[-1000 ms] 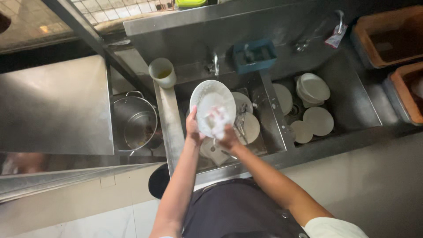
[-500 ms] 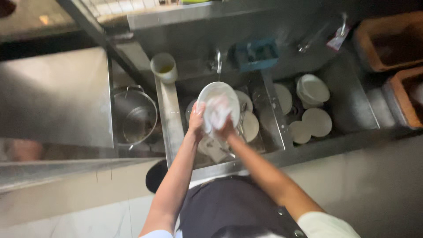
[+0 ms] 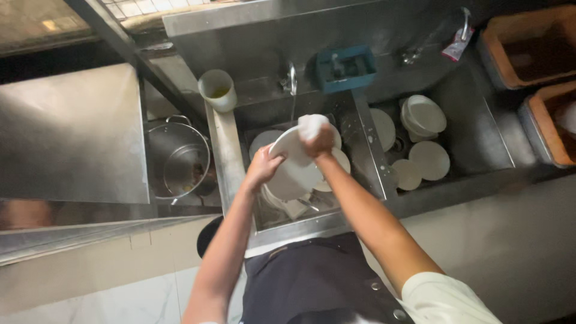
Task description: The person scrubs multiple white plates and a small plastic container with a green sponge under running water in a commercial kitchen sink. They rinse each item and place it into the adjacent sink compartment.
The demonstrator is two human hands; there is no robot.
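We hold a round white plate point(image 3: 292, 171) tilted over the sink point(image 3: 366, 156), its face turned up toward us. Our left hand point(image 3: 262, 168) grips its left rim; our right hand point(image 3: 318, 143) presses a white cloth point(image 3: 311, 125) against its far edge.

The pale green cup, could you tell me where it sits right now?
In the head view, the pale green cup stands on the sink rim, left of the tap, above the steel pot.
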